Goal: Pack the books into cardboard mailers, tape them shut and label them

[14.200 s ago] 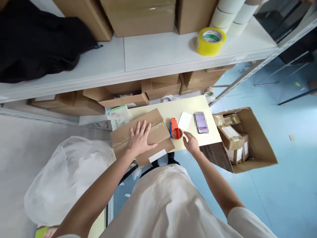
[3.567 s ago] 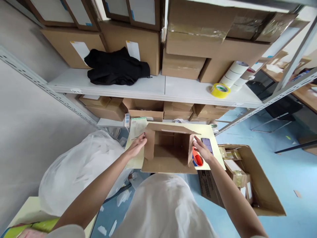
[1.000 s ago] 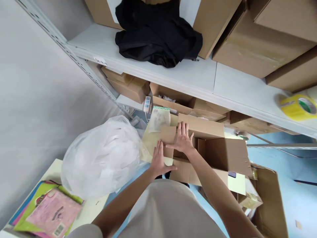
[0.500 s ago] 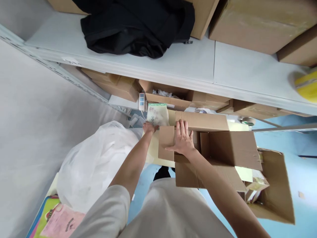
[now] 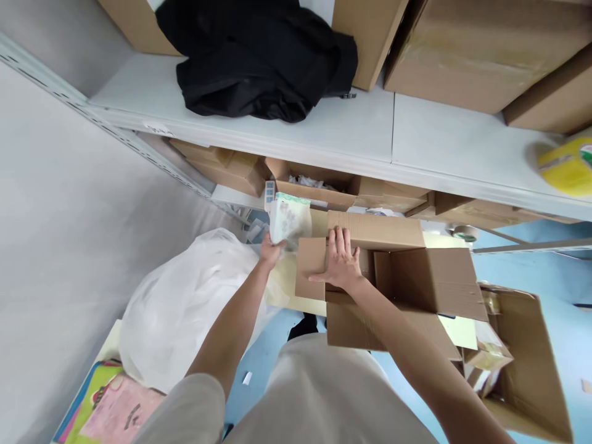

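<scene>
My left hand [image 5: 271, 251] is closed on the near left edge of a white packet [image 5: 292, 221] with a green-patterned top edge and faint print. The packet is tilted up off the pale yellow table surface [image 5: 291, 290]. To its right stands an open cardboard box [image 5: 414, 274] with its flaps folded out. Over the left end of that box my right hand [image 5: 343, 265] lies flat with fingers spread, its thumb reaching onto the left flap [image 5: 311, 268]. What lies beneath the palm is hidden.
A big white plastic bag [image 5: 180, 296] bulges at the left. Another open carton [image 5: 527, 345] stands lower right. Above the table runs a grey shelf [image 5: 370, 132] with black cloth [image 5: 263, 61], cartons and yellow tape [image 5: 567, 166]. A power strip [image 5: 269, 194] is behind the packet.
My left hand has raised the packet's left side, so it now tilts where it lay flatter before. My right hand keeps its place on the box. The view has shifted slightly.
</scene>
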The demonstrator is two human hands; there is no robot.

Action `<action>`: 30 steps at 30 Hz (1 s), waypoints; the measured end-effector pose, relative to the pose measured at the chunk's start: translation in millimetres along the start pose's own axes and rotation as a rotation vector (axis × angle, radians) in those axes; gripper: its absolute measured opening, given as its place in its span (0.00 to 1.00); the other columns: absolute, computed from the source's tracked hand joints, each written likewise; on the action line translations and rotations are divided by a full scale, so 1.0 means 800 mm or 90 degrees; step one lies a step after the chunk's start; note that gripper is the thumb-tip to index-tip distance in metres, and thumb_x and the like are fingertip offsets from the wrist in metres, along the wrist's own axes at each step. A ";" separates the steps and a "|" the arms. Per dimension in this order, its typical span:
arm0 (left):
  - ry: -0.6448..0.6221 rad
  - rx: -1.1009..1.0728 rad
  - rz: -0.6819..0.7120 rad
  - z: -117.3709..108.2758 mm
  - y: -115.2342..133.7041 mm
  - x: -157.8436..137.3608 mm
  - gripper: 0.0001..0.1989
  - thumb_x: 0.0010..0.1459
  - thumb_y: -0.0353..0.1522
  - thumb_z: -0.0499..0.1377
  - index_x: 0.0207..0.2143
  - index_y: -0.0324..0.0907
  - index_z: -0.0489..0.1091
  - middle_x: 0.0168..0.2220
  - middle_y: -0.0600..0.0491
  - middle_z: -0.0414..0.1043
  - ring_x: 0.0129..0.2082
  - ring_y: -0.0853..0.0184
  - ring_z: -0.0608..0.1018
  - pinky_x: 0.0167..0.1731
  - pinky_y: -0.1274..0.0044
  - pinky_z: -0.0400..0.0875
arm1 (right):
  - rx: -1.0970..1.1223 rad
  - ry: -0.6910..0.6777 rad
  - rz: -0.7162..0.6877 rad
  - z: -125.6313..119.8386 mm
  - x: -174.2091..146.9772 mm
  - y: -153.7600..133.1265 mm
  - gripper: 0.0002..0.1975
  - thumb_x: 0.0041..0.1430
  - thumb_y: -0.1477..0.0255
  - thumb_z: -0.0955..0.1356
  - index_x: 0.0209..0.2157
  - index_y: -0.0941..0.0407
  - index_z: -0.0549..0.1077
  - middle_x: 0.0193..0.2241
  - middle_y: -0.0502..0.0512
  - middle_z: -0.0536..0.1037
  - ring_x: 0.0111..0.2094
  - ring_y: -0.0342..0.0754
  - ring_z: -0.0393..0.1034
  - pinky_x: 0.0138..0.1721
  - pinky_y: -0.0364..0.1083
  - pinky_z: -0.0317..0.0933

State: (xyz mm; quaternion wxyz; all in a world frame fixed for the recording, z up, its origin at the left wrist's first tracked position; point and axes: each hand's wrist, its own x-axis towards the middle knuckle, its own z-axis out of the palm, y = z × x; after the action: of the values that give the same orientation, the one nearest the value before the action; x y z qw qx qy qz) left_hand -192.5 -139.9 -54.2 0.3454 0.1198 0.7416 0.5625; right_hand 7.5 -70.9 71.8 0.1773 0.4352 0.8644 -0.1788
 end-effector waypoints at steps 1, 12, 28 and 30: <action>0.008 -0.046 0.021 -0.008 0.008 -0.008 0.23 0.42 0.30 0.65 0.44 0.40 0.68 0.41 0.47 0.76 0.41 0.62 0.79 0.46 0.68 0.72 | -0.001 -0.006 0.000 -0.001 0.000 0.001 0.67 0.38 0.40 0.65 0.65 0.60 0.24 0.67 0.62 0.22 0.64 0.62 0.08 0.59 0.71 0.34; 0.043 -0.207 0.146 -0.095 0.166 -0.121 0.29 0.31 0.34 0.72 0.40 0.40 0.72 0.37 0.49 0.78 0.38 0.58 0.80 0.40 0.67 0.77 | 0.062 -0.031 -0.069 -0.038 -0.013 0.007 0.65 0.41 0.42 0.65 0.65 0.58 0.23 0.67 0.61 0.21 0.66 0.61 0.12 0.59 0.71 0.26; -0.242 0.111 0.146 -0.002 0.277 -0.228 0.26 0.29 0.35 0.71 0.36 0.42 0.74 0.35 0.49 0.79 0.35 0.53 0.80 0.31 0.65 0.78 | 0.020 0.053 0.118 0.027 -0.190 0.281 0.63 0.41 0.47 0.68 0.66 0.63 0.30 0.67 0.70 0.34 0.67 0.65 0.24 0.57 0.72 0.37; -0.370 0.218 0.188 0.038 0.259 -0.215 0.25 0.34 0.35 0.70 0.39 0.41 0.73 0.37 0.49 0.78 0.35 0.56 0.80 0.31 0.69 0.77 | 0.049 0.059 0.117 0.037 -0.183 0.281 0.64 0.41 0.47 0.69 0.66 0.63 0.29 0.67 0.70 0.33 0.67 0.63 0.24 0.57 0.71 0.38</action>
State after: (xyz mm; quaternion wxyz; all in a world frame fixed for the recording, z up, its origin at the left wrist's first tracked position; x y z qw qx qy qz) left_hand -90.3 -144.1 196.9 0.4317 0.4361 0.6708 0.4165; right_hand 276.7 -60.2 78.6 0.1357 0.5268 0.8208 -0.1743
